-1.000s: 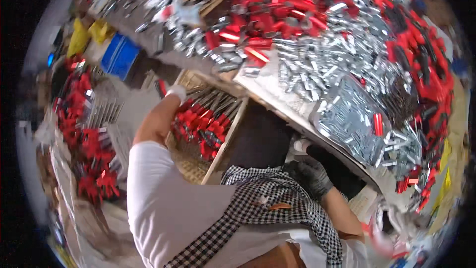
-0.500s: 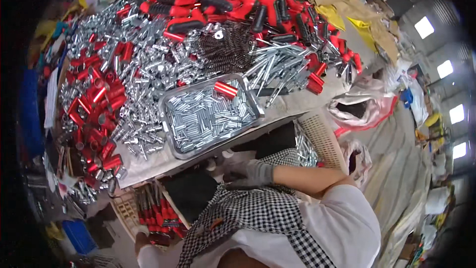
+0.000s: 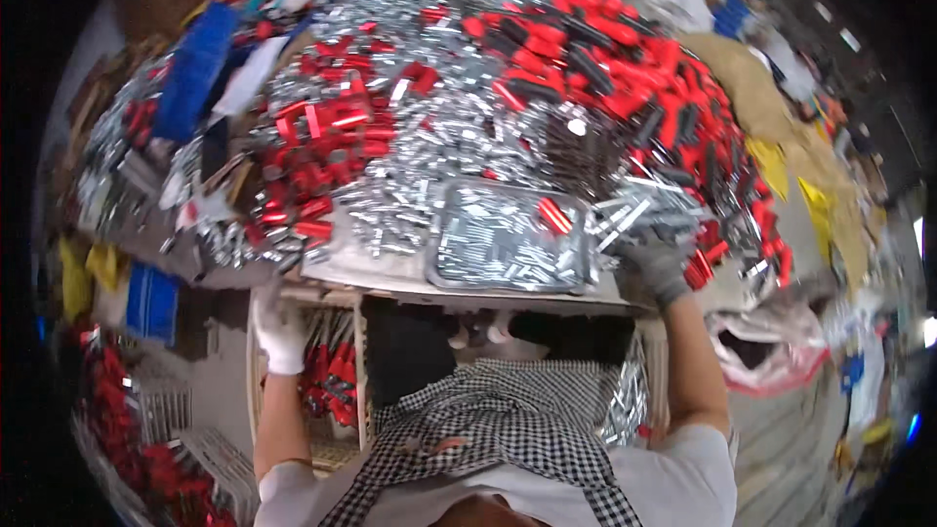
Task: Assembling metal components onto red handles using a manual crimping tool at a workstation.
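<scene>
The hands are too blurred to tell wide from narrow: the grey-gloved right hand (image 3: 658, 265) is at the silver rods (image 3: 625, 222) on the surface (image 3: 376, 267), just right of the tray (image 3: 508, 287), their long axes mostly slanting away rightward (ends indistinct). Picking up a rod seems in hand, calling for a pinch across its shaft. The white-gloved left hand (image 3: 281, 330) is beside red-handled tools (image 3: 338, 371) in a crate (image 3: 362, 371).

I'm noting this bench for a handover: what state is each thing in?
Left hand: white-gloved, by the basket, grip unclear
Right hand: grey-gloved, by the metal rods, grip unclear
Basket: uncovered, holding red-handled tools
Tray: uncovered, full of silver pins
Red tube: lying on the pins
Springs: heaped
Sack: mouth open
Checkered apron: worn
</scene>
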